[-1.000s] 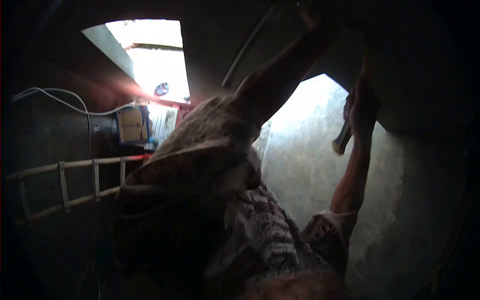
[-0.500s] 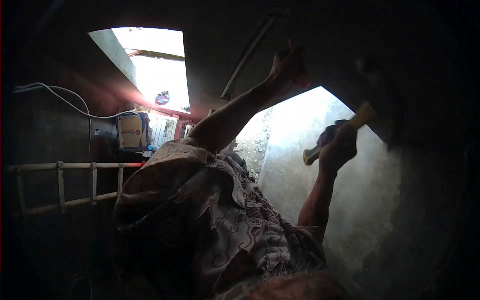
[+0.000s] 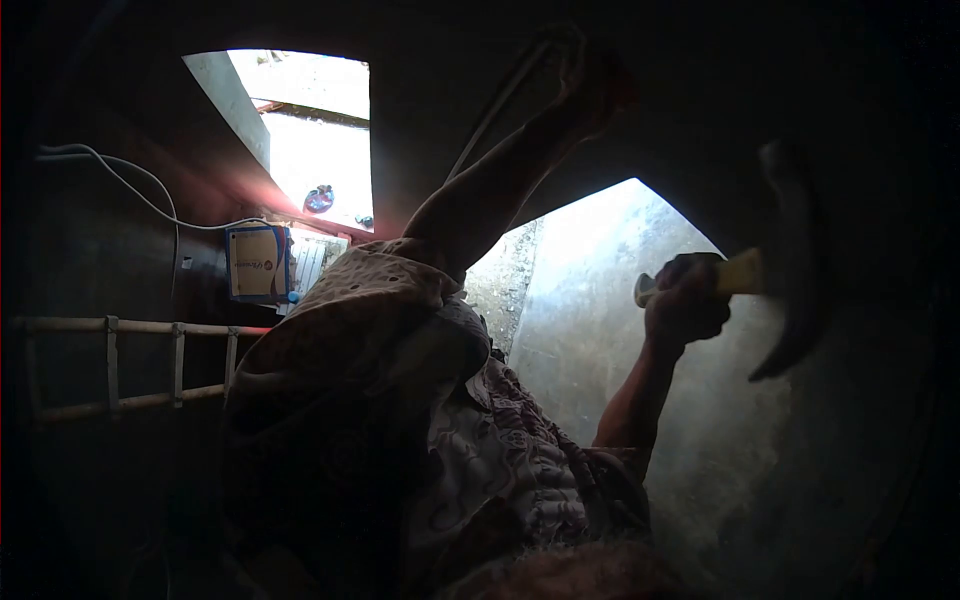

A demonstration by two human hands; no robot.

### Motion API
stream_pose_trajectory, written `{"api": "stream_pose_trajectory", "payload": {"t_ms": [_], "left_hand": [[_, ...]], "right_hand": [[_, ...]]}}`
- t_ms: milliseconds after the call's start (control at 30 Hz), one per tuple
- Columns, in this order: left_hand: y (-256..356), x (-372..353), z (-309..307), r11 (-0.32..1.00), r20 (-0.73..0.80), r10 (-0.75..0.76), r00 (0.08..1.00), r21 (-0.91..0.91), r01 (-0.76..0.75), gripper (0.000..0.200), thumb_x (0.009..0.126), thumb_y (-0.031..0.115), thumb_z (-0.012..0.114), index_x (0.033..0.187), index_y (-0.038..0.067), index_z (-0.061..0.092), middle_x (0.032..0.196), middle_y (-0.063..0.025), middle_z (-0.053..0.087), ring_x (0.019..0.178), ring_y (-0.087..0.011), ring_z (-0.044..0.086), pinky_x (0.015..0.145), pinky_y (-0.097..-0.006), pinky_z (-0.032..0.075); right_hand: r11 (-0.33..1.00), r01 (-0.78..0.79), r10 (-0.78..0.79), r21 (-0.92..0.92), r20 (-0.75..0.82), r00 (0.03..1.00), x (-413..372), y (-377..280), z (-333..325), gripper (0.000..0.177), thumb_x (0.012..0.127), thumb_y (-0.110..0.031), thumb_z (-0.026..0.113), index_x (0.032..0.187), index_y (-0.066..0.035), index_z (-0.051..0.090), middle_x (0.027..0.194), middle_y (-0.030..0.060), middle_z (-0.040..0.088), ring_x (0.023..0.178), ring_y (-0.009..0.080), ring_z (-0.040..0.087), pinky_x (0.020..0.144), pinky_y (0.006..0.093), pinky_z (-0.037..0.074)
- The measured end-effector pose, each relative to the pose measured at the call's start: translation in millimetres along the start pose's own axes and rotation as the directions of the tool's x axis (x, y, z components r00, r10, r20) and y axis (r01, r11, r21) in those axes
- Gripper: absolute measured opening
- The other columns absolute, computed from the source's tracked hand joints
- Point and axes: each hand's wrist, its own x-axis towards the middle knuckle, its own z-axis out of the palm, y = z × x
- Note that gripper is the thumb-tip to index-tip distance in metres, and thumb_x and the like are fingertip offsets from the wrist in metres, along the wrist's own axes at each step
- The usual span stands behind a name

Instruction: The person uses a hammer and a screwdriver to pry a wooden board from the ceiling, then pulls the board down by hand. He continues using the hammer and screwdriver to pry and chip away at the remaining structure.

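Note:
My right hand is closed round the yellow handle of a hammer. The hammer's dark, curved head stands beyond my fist on the right, slightly blurred. My left hand is raised high against the dark surface at the top, its fingers curled together. Deep shadow hides what those fingers hold, if anything. Close beside my left forearm runs a thin pale strip, partly covered by the arm.
A bright opening is at the upper left. Below it sits a cardboard box with blue edges, near a pale cable. A ladder lies across the left side. A lit grey surface spreads behind my right arm.
The hammer has turned from a slant to nearly level, with its head now lower and clearer. My right hand has shifted slightly right; my left hand has moved a little up and right into shadow.

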Motion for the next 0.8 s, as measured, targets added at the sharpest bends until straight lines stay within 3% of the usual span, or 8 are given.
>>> {"api": "stream_pose_trajectory", "payload": {"t_ms": [200, 267, 300, 533, 600, 667, 733, 800], "left_hand": [[-1.7, 11.5, 34.2, 0.991, -0.189, 0.109, 0.976, -0.056, -0.121, 0.028, 0.089, 0.033, 0.042, 0.071, 0.011, 0.044, 0.056, -0.0067, 0.042, 0.047, -0.0184, 0.047, 0.040, -0.0313, 0.036], [1.9, 11.5, 37.6, 0.980, -0.240, 0.094, 0.966, -0.151, -0.133, 0.025, 0.089, 0.031, 0.042, 0.073, 0.011, 0.044, 0.060, -0.0071, 0.044, 0.049, -0.0193, 0.048, 0.040, -0.0315, 0.037], [4.4, 11.9, 38.5, 0.971, -0.237, 0.067, 0.969, -0.207, -0.117, 0.023, 0.086, 0.029, 0.047, 0.074, 0.010, 0.045, 0.065, -0.0078, 0.046, 0.056, -0.0202, 0.050, 0.043, -0.0323, 0.039], [-18.0, 70.3, -21.9, 0.741, -0.064, 0.458, 0.887, 0.579, -0.341, 0.028, 0.063, 0.017, 0.068, 0.080, 0.005, 0.048, 0.080, -0.0119, 0.050, 0.083, -0.0256, 0.050, 0.061, -0.0334, 0.045], [-4.2, 46.2, 2.2, 0.689, -0.141, 0.444, 0.885, 0.684, -0.237, 0.026, 0.065, 0.017, 0.066, 0.080, 0.005, 0.048, 0.081, -0.0116, 0.050, 0.081, -0.0256, 0.049, 0.061, -0.0336, 0.045], [3.9, 18.6, 25.7, 0.634, -0.234, 0.426, 0.874, 0.766, -0.105, 0.024, 0.067, 0.017, 0.064, 0.080, 0.005, 0.048, 0.081, -0.0113, 0.050, 0.079, -0.0256, 0.048, 0.060, -0.0339, 0.045], [5.0, 15.7, 35.8, 0.949, -0.317, 0.099, 0.943, -0.254, -0.185, 0.017, 0.073, 0.019, 0.058, 0.079, 0.007, 0.048, 0.076, -0.0097, 0.049, 0.075, -0.0230, 0.049, 0.055, -0.0350, 0.044], [10.8, 7.6, 44.1, 0.970, -0.320, 0.080, 0.944, -0.193, -0.147, 0.016, 0.076, 0.021, 0.055, 0.083, 0.009, 0.047, 0.072, -0.0086, 0.048, 0.072, -0.0223, 0.049, 0.054, -0.0359, 0.045]], "right_hand": [[0.205, 0.113, 0.180, 0.972, -0.151, 0.972, 26.9, -47.8, -31.4, 0.036, 0.080, -0.032, 0.045, 0.058, -0.005, 0.038, 0.057, 0.0037, 0.043, 0.043, 0.0160, 0.044, 0.039, 0.0247, 0.033], [0.954, 0.069, 0.061, 0.291, -0.416, 0.907, 11.3, -35.9, 1.6, 0.026, 0.076, -0.026, 0.049, 0.063, -0.005, 0.043, 0.063, 0.0079, 0.047, 0.045, 0.0202, 0.046, 0.041, 0.0285, 0.035], [0.974, -0.026, -0.086, -0.225, -0.473, 0.877, 8.4, -31.9, 15.0, 0.021, 0.074, -0.023, 0.052, 0.065, -0.004, 0.046, 0.065, 0.0100, 0.049, 0.045, 0.0223, 0.047, 0.042, 0.0304, 0.037], [0.967, 0.255, -0.254, 0.008, 0.136, 0.958, 53.4, -31.0, 12.1, 0.017, 0.082, -0.015, 0.047, 0.076, -0.005, 0.060, 0.067, 0.0096, 0.060, 0.054, 0.0234, 0.059, 0.047, 0.0306, 0.044], [0.850, 0.456, -0.526, -0.263, -0.449, 0.722, 66.5, -28.6, -14.3, 0.021, 0.078, -0.024, 0.053, 0.062, -0.011, 0.054, 0.056, 0.0020, 0.056, 0.047, 0.0151, 0.055, 0.043, 0.0258, 0.043], [0.754, -0.116, -0.438, -0.647, -0.626, 0.645, 60.8, -45.5, -45.8, 0.023, 0.080, -0.026, 0.053, 0.071, -0.005, 0.055, 0.061, 0.0054, 0.055, 0.054, 0.0183, 0.056, 0.052, 0.0272, 0.046], [0.814, -0.201, -0.310, -0.545, -0.700, 0.643, 49.4, -15.8, -22.4, 0.020, 0.079, -0.025, 0.054, 0.081, -0.004, 0.054, 0.065, 0.0085, 0.056, 0.057, 0.0230, 0.057, 0.052, 0.0312, 0.046], [0.743, -0.333, -0.185, -0.581, -0.656, 0.732, 30.0, 45.7, 47.7, 0.023, 0.079, -0.023, 0.056, 0.091, -0.004, 0.053, 0.069, 0.0117, 0.057, 0.059, 0.0277, 0.058, 0.053, 0.0352, 0.047]]}}
